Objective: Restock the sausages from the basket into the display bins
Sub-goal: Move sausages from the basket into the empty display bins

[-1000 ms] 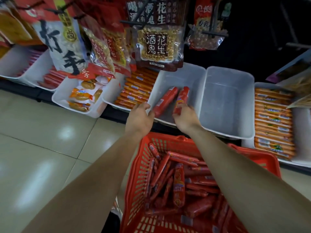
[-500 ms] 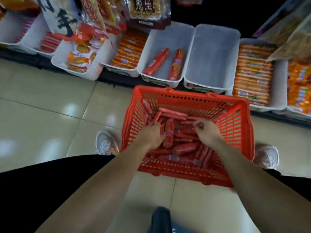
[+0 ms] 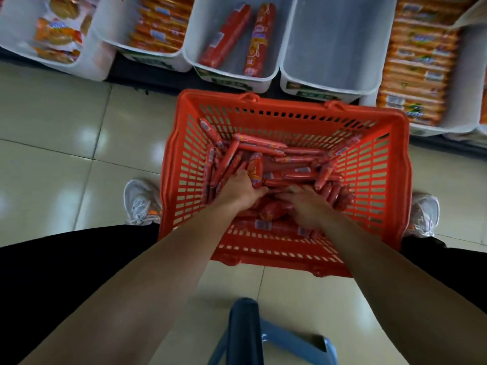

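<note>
Head view: glossy red sausages point(image 3: 266, 164) in slotted plastic basket point(image 3: 395, 180)

Both forearms bare, no sleeves in view, no watch or rings visible. Left hand point(image 3: 241, 189) and right hand point(image 3: 307, 206) bare, no gloves. Black legwear point(image 3: 66, 272) on both legs. White lace-up sneakers: left shoe point(image 3: 141, 202) with orange accent near the sole, right shoe point(image 3: 424, 216) similar, partly hidden.
</note>
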The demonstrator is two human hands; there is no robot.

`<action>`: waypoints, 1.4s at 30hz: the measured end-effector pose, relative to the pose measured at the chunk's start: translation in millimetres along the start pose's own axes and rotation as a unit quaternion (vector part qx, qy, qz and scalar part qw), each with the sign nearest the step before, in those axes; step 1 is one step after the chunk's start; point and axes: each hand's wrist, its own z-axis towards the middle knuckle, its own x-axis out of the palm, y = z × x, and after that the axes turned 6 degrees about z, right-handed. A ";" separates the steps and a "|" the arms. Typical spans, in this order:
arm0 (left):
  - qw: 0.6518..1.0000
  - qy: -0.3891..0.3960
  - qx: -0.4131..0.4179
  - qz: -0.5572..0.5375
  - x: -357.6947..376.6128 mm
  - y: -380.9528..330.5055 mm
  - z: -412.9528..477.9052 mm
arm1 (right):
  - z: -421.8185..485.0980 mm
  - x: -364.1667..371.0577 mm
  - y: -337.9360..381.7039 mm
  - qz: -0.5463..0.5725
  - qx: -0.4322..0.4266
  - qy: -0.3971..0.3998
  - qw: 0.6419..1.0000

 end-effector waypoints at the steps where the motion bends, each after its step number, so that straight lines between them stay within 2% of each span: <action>1: 1.000 -0.008 -0.006 -0.009 2.6 -0.2 2.9 | 2.6 0.4 -1.5 -0.021 -0.007 -0.005 1.000; 4: 1.000 -0.004 -0.025 -0.013 2.3 -1.6 8.9 | 8.5 2.5 -1.8 -0.071 -0.023 0.000 0.997; 9: 0.995 0.083 -0.031 -0.036 -27.5 9.1 3.4 | 5.0 -3.0 1.7 -0.049 -0.027 0.005 0.998; 13: 0.998 0.028 -0.023 -0.060 -47.4 15.2 -18.0 | -15.0 -28.6 16.6 0.046 0.000 -0.026 0.999; 16: 0.995 -0.016 -0.004 -0.100 -68.0 11.6 -39.5 | -29.4 -56.3 37.0 0.117 0.014 -0.093 0.989; 19: 0.993 -0.048 0.029 -0.108 -90.4 8.0 -61.3 | -44.8 -81.7 54.0 0.203 0.043 -0.171 0.963; 22: 0.989 -0.073 0.054 -0.118 -111.9 3.8 -80.5 | -61.2 -111.1 71.3 0.322 0.049 -0.247 0.912; 25: 0.986 -0.094 0.076 -0.112 -134.8 -0.3 -90.7 | -67.3 -140.7 86.5 0.425 0.058 -0.252 0.868; 33: 0.981 -0.101 0.136 -0.092 -209.5 -4.1 -77.0 | -36.5 -194.9 94.6 0.432 0.056 -0.319 0.842; 36: 0.983 -0.059 0.144 -0.096 -236.2 -0.6 -57.9 | -10.9 -205.5 87.5 0.455 0.055 -0.352 0.816; 40: 0.979 0.049 0.155 -0.122 -267.4 0.8 -36.6 | 21.0 -214.2 75.6 0.459 0.041 -0.392 0.797; 42: 0.972 0.033 0.169 -0.159 -277.5 2.2 -22.4 | 33.9 -217.3 71.3 0.462 0.037 -0.400 0.791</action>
